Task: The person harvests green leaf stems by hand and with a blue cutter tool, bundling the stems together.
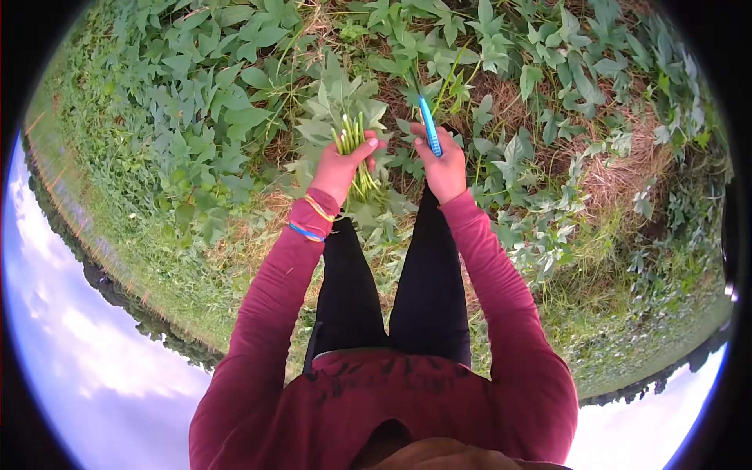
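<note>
My left hand (342, 168) is closed around a bunch of leafy vine cuttings (353, 133). Their pale green stems stick out above and below the fingers, and broad leaves spread around them. Stretchy bands (307, 231) in blue, yellow and reddish tones circle the left sleeve by the wrist. In my right hand (445, 168) is a slim blue knife (428, 125), gripped along its ridged handle and pointing away from me. Leaves hide or blur its far end, so the blade is not clear. The two hands are a short way apart, above the vines.
Dense leafy vines (204, 125) cover the ground on the left and ahead. Dry straw (630, 176) shows between plants on the right. My legs in black trousers (427, 290) stand among the greenery. A tree line (117, 290) and cloudy sky lie at the rim.
</note>
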`<move>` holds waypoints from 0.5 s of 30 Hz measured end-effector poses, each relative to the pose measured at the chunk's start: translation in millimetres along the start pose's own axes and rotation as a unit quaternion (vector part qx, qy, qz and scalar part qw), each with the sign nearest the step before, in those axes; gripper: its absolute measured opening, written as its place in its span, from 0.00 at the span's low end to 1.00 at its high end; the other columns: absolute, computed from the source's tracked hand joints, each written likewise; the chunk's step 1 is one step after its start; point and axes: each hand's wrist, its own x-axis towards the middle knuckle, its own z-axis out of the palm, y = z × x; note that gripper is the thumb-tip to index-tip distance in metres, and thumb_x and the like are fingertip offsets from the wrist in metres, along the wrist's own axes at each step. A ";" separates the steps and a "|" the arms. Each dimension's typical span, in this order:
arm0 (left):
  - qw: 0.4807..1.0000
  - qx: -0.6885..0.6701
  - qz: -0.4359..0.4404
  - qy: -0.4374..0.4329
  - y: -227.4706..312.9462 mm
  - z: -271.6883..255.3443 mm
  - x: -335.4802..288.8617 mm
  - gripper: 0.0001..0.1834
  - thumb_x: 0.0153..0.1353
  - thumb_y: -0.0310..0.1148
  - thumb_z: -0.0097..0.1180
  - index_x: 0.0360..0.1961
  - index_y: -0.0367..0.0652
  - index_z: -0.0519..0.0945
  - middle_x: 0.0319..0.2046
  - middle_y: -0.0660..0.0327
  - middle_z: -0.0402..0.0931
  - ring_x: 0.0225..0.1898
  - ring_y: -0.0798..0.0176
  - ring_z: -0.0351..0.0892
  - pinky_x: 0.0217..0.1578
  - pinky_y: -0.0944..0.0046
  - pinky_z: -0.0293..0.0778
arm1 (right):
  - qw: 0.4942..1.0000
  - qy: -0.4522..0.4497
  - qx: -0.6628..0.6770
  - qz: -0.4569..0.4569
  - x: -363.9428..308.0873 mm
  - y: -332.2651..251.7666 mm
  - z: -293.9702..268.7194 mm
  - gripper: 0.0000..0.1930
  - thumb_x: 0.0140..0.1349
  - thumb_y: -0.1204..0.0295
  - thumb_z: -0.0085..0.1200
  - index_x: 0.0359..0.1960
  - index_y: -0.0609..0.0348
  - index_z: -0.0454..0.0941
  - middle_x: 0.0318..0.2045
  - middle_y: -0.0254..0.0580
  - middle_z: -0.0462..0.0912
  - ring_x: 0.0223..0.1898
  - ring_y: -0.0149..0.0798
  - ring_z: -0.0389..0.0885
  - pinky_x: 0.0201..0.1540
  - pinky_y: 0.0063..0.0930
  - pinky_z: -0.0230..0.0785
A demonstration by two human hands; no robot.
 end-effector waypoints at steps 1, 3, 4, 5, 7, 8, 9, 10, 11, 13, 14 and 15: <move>0.999 -0.028 -0.031 -0.026 11.4 26.4 18.5 0.16 0.63 0.34 0.63 0.48 0.38 0.79 0.41 0.55 0.84 0.28 0.69 0.77 0.30 0.67 0.76 | 0.999 0.009 -0.020 -0.038 -18.6 -7.8 -12.0 0.13 0.59 0.78 0.56 0.45 0.62 0.82 0.40 0.49 0.81 0.41 0.48 0.81 0.47 0.32 0.71; 0.993 0.007 -0.091 -0.070 23.6 76.5 51.5 0.19 0.60 0.36 0.66 0.48 0.37 0.79 0.39 0.57 0.84 0.30 0.69 0.77 0.30 0.66 0.76 | 0.994 0.019 -0.081 -0.076 -41.5 -13.1 -24.5 0.12 0.57 0.79 0.58 0.43 0.63 0.81 0.37 0.51 0.79 0.41 0.53 0.79 0.46 0.35 0.71; 0.989 -0.033 -0.105 -0.103 16.0 96.7 63.6 0.20 0.59 0.35 0.68 0.49 0.36 0.79 0.37 0.59 0.84 0.31 0.69 0.78 0.28 0.66 0.76 | 0.989 0.030 -0.108 -0.093 -47.9 -15.2 -27.3 0.12 0.56 0.80 0.58 0.43 0.64 0.81 0.37 0.51 0.79 0.41 0.54 0.79 0.46 0.35 0.71; 0.990 -0.017 -0.080 -0.114 5.3 110.7 71.9 0.21 0.58 0.34 0.68 0.50 0.36 0.79 0.36 0.59 0.84 0.31 0.69 0.78 0.28 0.66 0.76 | 0.986 0.016 -0.120 -0.119 -50.7 -12.9 -30.1 0.14 0.56 0.80 0.60 0.46 0.63 0.81 0.37 0.51 0.79 0.40 0.53 0.79 0.46 0.36 0.71; 0.990 0.039 -0.055 -0.122 -8.0 122.6 77.9 0.21 0.58 0.30 0.67 0.52 0.35 0.79 0.35 0.59 0.84 0.29 0.69 0.76 0.28 0.65 0.77 | 0.987 -0.066 -0.076 -0.124 -46.1 -27.7 -55.9 0.15 0.57 0.79 0.60 0.47 0.63 0.80 0.36 0.50 0.79 0.40 0.49 0.79 0.45 0.33 0.71; 0.990 0.013 -0.071 -0.120 -10.8 120.2 75.0 0.21 0.59 0.30 0.67 0.52 0.35 0.79 0.35 0.59 0.84 0.29 0.69 0.76 0.28 0.64 0.77 | 0.985 -0.105 -0.052 -0.123 -44.8 -32.7 -73.2 0.16 0.57 0.79 0.61 0.48 0.63 0.80 0.36 0.49 0.79 0.39 0.46 0.79 0.45 0.31 0.71; 0.990 -0.012 -0.085 -0.116 -10.2 110.8 67.2 0.21 0.59 0.30 0.66 0.52 0.36 0.79 0.35 0.59 0.84 0.29 0.69 0.75 0.29 0.64 0.78 | 0.993 -0.061 -0.057 -0.086 -44.3 -32.8 -95.3 0.16 0.60 0.78 0.61 0.51 0.62 0.80 0.32 0.44 0.79 0.35 0.40 0.79 0.40 0.27 0.71; 0.988 -0.037 -0.099 -0.110 -8.9 99.4 58.7 0.20 0.59 0.30 0.66 0.52 0.36 0.79 0.36 0.60 0.83 0.28 0.69 0.75 0.30 0.63 0.78 | 0.995 0.067 0.038 0.060 -42.8 -17.1 -110.2 0.14 0.62 0.74 0.61 0.50 0.61 0.79 0.25 0.40 0.77 0.27 0.37 0.76 0.34 0.27 0.69; 0.985 -0.050 -0.120 -0.110 -5.8 89.0 49.7 0.20 0.60 0.31 0.66 0.52 0.36 0.79 0.36 0.59 0.83 0.29 0.69 0.75 0.31 0.63 0.78 | 0.974 0.129 -0.158 0.102 -29.1 -0.2 -143.2 0.15 0.64 0.65 0.61 0.46 0.62 0.78 0.23 0.42 0.77 0.22 0.40 0.75 0.31 0.31 0.70; 0.977 -0.076 -0.165 -0.111 -5.0 72.0 29.8 0.20 0.60 0.31 0.65 0.53 0.37 0.79 0.38 0.59 0.82 0.30 0.69 0.76 0.32 0.61 0.79 | 0.904 0.139 -0.363 0.176 -5.9 46.8 -187.4 0.23 0.65 0.48 0.52 0.41 0.58 0.76 0.30 0.56 0.83 0.33 0.59 0.83 0.38 0.50 0.74; 0.976 -0.074 -0.174 -0.107 -6.4 68.1 19.9 0.20 0.60 0.31 0.65 0.53 0.38 0.79 0.39 0.59 0.82 0.31 0.68 0.76 0.33 0.61 0.79 | 0.904 0.122 -0.376 0.160 8.2 48.7 -191.2 0.23 0.65 0.46 0.50 0.41 0.55 0.78 0.32 0.58 0.84 0.38 0.63 0.82 0.41 0.54 0.73; 0.976 -0.071 -0.179 -0.105 -6.7 67.1 12.5 0.20 0.60 0.32 0.65 0.53 0.38 0.79 0.39 0.59 0.82 0.31 0.68 0.76 0.33 0.61 0.79 | 0.901 0.127 -0.377 0.170 25.3 41.9 -184.4 0.23 0.64 0.46 0.51 0.41 0.53 0.79 0.34 0.57 0.84 0.39 0.61 0.83 0.43 0.52 0.74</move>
